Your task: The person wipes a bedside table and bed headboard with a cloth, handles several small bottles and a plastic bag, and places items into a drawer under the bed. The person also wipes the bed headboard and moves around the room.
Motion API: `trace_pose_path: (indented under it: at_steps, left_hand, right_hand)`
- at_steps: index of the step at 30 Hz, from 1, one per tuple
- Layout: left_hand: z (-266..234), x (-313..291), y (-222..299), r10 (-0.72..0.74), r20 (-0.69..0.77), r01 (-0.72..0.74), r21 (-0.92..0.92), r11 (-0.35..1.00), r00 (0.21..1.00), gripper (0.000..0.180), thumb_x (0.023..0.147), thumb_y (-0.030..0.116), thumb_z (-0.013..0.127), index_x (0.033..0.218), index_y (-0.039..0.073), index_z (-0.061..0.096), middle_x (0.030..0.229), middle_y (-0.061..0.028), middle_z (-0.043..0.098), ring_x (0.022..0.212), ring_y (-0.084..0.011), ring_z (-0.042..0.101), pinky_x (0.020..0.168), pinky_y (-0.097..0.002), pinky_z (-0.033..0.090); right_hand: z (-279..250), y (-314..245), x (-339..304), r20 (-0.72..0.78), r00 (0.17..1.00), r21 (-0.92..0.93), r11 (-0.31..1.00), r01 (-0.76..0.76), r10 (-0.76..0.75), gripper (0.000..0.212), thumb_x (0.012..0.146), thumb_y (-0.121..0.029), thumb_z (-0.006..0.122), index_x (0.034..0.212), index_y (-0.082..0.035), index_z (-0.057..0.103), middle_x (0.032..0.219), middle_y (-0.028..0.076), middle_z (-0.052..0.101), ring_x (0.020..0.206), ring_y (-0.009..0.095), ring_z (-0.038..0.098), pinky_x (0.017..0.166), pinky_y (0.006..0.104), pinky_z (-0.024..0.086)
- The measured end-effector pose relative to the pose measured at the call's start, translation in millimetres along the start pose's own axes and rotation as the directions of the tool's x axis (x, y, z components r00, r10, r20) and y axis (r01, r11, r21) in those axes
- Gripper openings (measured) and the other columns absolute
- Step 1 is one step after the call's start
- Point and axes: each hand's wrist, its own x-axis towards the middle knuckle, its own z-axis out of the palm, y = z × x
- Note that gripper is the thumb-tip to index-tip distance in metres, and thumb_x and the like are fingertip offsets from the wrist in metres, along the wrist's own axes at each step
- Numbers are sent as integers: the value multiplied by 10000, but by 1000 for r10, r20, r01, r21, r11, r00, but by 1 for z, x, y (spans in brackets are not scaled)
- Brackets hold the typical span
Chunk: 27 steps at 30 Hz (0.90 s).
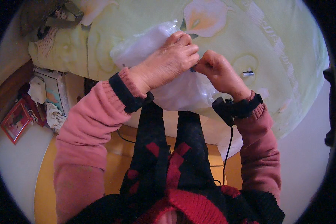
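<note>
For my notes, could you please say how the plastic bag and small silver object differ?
The bag is large and pale; the silver object is tiny and partly dark. The bag is under the left hand; the silver object, beside the right hand. Both show against the bedspread.

A clear plastic bag (184, 91), crumpled and glossy with a whitish cast, lies spread at the near edge of a light green flower-printed cloth (242, 48). The left hand's grip (170, 54) hides its middle. A small dark piece (193, 69), too hidden to identify, shows at the pinched right hand's grip (222, 72), over the bag.
</note>
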Motion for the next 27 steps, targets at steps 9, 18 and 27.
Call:
trace_pose_path:
  at_steps: [9, 18, 27]
  left_hand:
    - [-13, 1, 2, -53, -135, 36, -126, 991, 989, 263, 766, 43, 538, 1029, 43, 536, 1042, -94, 513, 1077, -280, 480, 1043, -439, 303]
    - [-8, -105, 50, -971, -217, 494, -837, 236, 98, 395, 860, 138, 609, 1195, 13, 440, 1145, -90, 488, 1086, -199, 454, 941, -343, 372]
    - [67, -117, 84, -999, 15, 235, -972, -6, 34, 539, 831, 220, 676, 1254, -10, 433, 1171, -104, 539, 1029, -200, 524, 904, -323, 425]
  right_hand:
    - [5, 12, 4, 45, 998, 164, 985, -45, 38, 349, 813, -298, 688, 887, 12, 544, 752, 58, 525, 709, 140, 471, 612, 292, 419]
    - [14, -5, -11, -134, 987, 90, 993, -77, 88, 615, 775, -291, 734, 1211, 45, 459, 1052, 185, 598, 947, 223, 583, 809, 337, 475]
    - [41, -15, -15, 100, 951, 318, 896, -310, 293, 333, 767, -116, 703, 1055, 21, 607, 941, 63, 637, 848, 147, 587, 764, 290, 474]
